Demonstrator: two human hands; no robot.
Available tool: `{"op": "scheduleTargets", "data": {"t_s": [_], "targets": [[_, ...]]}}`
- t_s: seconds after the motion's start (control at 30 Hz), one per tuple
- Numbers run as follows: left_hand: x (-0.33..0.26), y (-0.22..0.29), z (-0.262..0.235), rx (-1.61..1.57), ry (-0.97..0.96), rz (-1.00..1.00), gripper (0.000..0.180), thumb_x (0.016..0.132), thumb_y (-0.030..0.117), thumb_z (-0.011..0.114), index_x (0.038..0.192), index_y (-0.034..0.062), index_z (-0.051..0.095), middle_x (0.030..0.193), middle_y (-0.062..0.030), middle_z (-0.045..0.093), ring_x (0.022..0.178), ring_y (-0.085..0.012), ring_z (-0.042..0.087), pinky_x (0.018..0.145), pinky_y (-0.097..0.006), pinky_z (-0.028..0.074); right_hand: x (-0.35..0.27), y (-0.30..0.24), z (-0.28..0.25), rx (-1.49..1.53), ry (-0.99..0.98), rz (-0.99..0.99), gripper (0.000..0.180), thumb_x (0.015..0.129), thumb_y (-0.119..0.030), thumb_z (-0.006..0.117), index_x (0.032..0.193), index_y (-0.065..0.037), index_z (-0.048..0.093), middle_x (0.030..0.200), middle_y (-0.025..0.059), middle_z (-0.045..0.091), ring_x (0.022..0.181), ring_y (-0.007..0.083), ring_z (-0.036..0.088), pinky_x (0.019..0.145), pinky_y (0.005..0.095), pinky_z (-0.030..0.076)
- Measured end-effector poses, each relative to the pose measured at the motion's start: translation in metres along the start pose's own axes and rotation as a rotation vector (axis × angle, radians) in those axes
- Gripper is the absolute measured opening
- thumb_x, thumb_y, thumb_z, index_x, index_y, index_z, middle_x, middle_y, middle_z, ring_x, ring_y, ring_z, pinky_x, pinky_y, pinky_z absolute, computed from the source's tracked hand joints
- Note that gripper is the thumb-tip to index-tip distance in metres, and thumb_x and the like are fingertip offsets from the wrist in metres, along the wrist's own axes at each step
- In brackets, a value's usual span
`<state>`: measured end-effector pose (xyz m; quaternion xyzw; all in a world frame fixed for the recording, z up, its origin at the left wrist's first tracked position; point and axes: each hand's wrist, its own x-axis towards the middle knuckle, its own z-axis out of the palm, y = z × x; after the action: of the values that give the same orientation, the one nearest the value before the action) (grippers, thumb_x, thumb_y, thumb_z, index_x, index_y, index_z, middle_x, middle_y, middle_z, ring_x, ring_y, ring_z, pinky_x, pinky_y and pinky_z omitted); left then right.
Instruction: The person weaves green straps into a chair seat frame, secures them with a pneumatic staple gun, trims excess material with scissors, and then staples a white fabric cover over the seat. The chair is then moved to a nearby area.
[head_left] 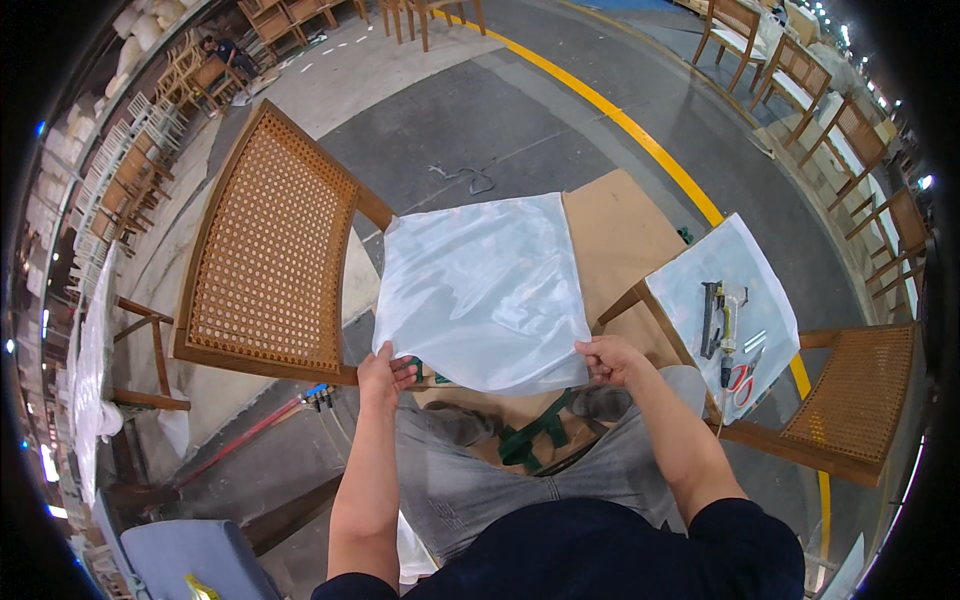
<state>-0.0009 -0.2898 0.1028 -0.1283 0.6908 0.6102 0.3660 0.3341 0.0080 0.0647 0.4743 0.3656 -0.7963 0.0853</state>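
Translucent white plastic bag [480,290], thin, glossy and faintly creased, hangs spread in a rough square in front of your knees. Your left hand [385,372] pinches its lower left corner, fingers curled shut on the film. Your right hand [608,358] grips the lower right corner, likewise clenched on the edge. Behind the bag lies a flat brown cardboard sheet [615,235] on the grey concrete floor [480,130]. To your left a wooden chair with a woven cane panel [270,250] lies tipped over. To your right, another cane-seated wooden chair [850,390] carries a second clear plastic sheet [730,270] with hand tools and red-handled scissors [740,380] on it.
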Motion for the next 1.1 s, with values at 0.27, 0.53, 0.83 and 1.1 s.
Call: {"op": "scheduleTargets", "data": {"t_s": [0.27, 0.53, 0.83, 1.1], "targets": [[-0.014, -0.004, 0.005, -0.106, 0.063, 0.135, 0.03, 0.104, 0.021, 0.07, 0.122, 0.001, 0.056, 0.103, -0.0138, 0.07, 0.074, -0.025, 0.074, 0.062, -0.037, 0.063, -0.034, -0.005, 0.005, 0.196, 0.114, -0.188, 0.023, 0.105, -0.032, 0.073, 0.1, -0.014, 0.061, 0.082, -0.0006, 0.066, 0.054, 0.0097, 0.049, 0.056, 0.0339, 0.048], [0.008, -0.038, 0.009, 0.145, 0.311, 0.462, 0.028, 0.099, -0.001, 0.059, 0.127, 0.001, 0.057, 0.119, -0.0171, 0.069, 0.102, -0.03, 0.072, 0.085, -0.041, 0.061, -0.01, 0.036, 0.014, 0.384, 0.252, -0.351, 0.023, 0.098, -0.018, 0.079, 0.098, -0.011, 0.057, 0.087, 0.0064, 0.069, 0.064, 0.0175, 0.066, 0.061, 0.0386, 0.06], [0.004, -0.056, 0.024, 0.407, 0.427, 0.572, 0.05, 0.093, -0.011, 0.047, 0.141, 0.0019, 0.055, 0.127, -0.0186, 0.067, 0.118, -0.0322, 0.066, 0.107, -0.039, 0.047, -0.002, 0.064, 0.019, 0.341, 0.387, -0.355, 0.03, 0.093, -0.002, 0.076, 0.11, -0.009, 0.052, 0.09, 0.0083, 0.067, 0.07, 0.0218, 0.071, 0.059, 0.0393, 0.06], [-0.005, -0.047, -0.023, 0.203, 0.267, 0.536, 0.057, 0.095, -0.007, 0.053, 0.151, 0.0029, 0.05, 0.134, -0.0231, 0.064, 0.124, -0.0387, 0.063, 0.11, -0.043, 0.046, -0.005, 0.054, 0.042, 0.206, 0.353, -0.342, 0.029, 0.092, -0.001, 0.073, 0.111, -0.008, 0.051, 0.091, 0.0094, 0.066, 0.069, 0.0204, 0.071, 0.057, 0.0371, 0.057]]}}
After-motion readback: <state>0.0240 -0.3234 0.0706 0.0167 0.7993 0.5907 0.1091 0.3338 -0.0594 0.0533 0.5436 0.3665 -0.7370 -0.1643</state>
